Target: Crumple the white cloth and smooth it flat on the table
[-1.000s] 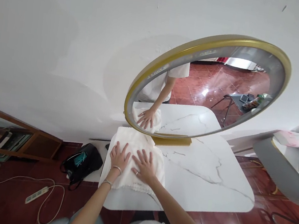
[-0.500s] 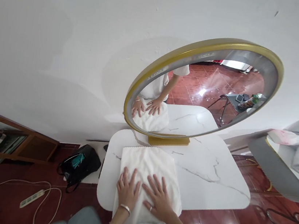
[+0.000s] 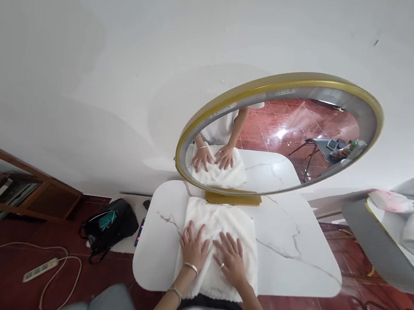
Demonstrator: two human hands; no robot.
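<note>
A white towel (image 3: 221, 223) lies spread on the white marble table (image 3: 293, 253), reaching from the mirror's base to the near edge. My left hand (image 3: 192, 247) presses flat on the towel's left half, fingers spread, with bracelets on the wrist. My right hand (image 3: 232, 258) lies flat beside it on the right half, fingers apart, a ring on one finger. Both hands rest on the cloth and hold nothing. The round gold-framed mirror (image 3: 282, 134) behind the towel reflects the hands and the towel.
A black bag (image 3: 110, 223) sits on the red tiled floor left of the table, with a phone (image 3: 139, 231) by it. A power strip (image 3: 39, 270) and its cable lie further left. A wooden shelf (image 3: 15, 191) stands against the wall. Another table and mirror (image 3: 399, 226) stand at the right.
The towel has slid from the table's left corner to its middle in front of the mirror, and both flat hands moved with it, first toward me and then a little forward.
</note>
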